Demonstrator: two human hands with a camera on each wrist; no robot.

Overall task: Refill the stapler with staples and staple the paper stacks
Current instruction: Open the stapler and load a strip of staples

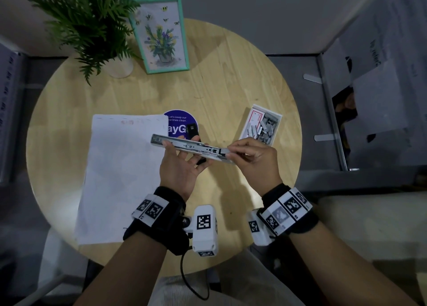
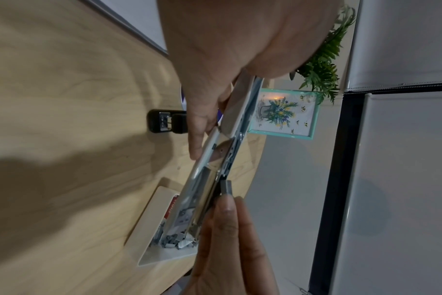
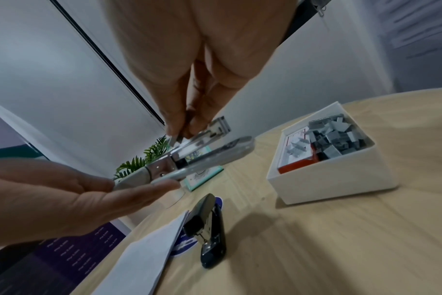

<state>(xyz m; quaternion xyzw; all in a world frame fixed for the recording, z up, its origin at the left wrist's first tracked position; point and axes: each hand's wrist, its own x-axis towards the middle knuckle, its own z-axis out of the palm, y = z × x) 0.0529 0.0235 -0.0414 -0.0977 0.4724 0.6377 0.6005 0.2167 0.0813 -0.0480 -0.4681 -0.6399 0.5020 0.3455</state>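
Over the round counter (image 1: 231, 86) the left hand (image 1: 179, 167) pinches the opened silver stapler (image 1: 184, 145), its length running left to right. The right hand (image 1: 256, 160) pinches a staple strip (image 2: 226, 187) at its right end, so the strip likely feeds leftward.

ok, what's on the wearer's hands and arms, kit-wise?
Bare left hand and right hand, no gloves; forearms bare, no sleeves. Each wrist has a black fabric strap with white blocks bearing black-and-white square tags. A white boxy camera module, also tagged, sits on each strap. A thin black cable loops from the left one.
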